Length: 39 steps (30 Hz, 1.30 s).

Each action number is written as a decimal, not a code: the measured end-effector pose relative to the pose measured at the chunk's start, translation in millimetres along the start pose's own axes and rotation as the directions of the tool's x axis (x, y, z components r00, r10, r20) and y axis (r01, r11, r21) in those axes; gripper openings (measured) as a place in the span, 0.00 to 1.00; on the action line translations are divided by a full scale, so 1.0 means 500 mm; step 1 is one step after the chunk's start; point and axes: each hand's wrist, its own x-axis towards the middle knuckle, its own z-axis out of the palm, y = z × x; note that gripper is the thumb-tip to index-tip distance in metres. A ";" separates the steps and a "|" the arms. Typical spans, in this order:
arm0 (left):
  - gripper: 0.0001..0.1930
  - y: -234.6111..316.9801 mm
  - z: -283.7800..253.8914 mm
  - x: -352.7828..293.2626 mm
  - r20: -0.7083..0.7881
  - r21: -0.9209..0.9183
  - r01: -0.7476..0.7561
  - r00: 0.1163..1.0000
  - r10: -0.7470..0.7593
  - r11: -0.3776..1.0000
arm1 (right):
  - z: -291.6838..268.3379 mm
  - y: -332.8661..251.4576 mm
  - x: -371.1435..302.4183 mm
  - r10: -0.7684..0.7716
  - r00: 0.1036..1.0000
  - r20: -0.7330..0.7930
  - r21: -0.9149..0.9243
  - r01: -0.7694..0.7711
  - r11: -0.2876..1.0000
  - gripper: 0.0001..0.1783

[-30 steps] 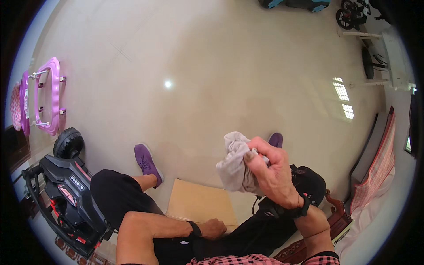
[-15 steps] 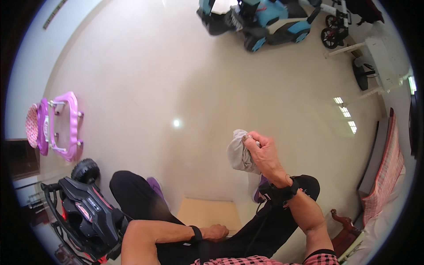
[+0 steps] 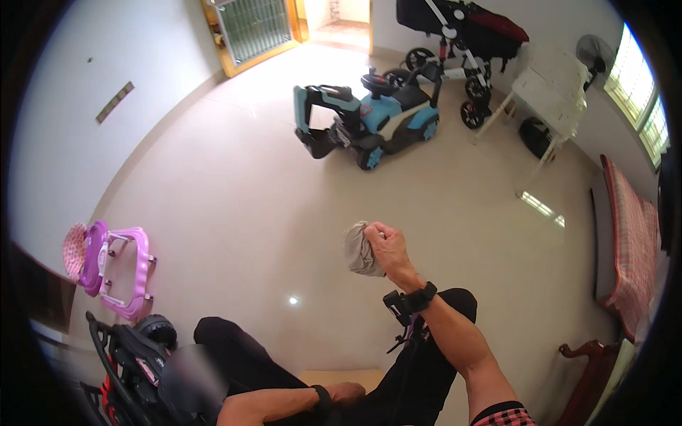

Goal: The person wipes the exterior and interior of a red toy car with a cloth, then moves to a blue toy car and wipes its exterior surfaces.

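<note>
My right hand [image 3: 389,248] is held out over the floor, ahead of my right knee. Its fingers are closed on a crumpled grey-beige cloth [image 3: 362,250], which bulges out to the left of the fist. Low between my thighs, my left hand [image 3: 346,392] looks closed, with its fingers curled down. Whatever it may hold is hidden. Just beyond it shows a strip of a flat tan panel [image 3: 341,378], perhaps cardboard or wood.
A blue ride-on toy digger [image 3: 383,117] stands ahead, with a stroller [image 3: 462,42] and white table [image 3: 550,96] behind. At left are a purple baby walker [image 3: 131,273] and a black ride-on car [image 3: 131,355]. A plaid-covered seat [image 3: 632,241] lines the right.
The view has tilted up, bringing the doorway, stroller and window into sight. My right hand still grips the cloth, now a little further left in the picture. My left hand stays low.
</note>
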 end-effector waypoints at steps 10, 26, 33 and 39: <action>0.19 -0.009 0.025 0.008 -0.205 -0.115 -0.052 0.978 0.028 0.992 | 0.025 0.002 -0.066 -0.043 0.999 -0.001 -0.147 0.042 0.988 0.15; 0.16 0.045 -0.035 -0.008 -0.079 -0.136 0.072 0.993 -0.084 0.988 | 0.094 0.103 -0.047 0.220 0.967 0.132 -0.260 -0.180 0.949 0.14; 0.13 0.035 -0.056 0.009 0.086 -0.082 0.139 0.987 -0.132 0.987 | 0.124 0.057 -0.005 0.279 0.917 0.285 -0.193 -0.230 0.954 0.13; 0.13 0.008 -0.097 0.036 0.066 -0.112 0.159 0.986 -0.152 0.981 | 0.123 0.100 0.131 0.334 0.925 0.183 -0.228 -0.291 0.929 0.12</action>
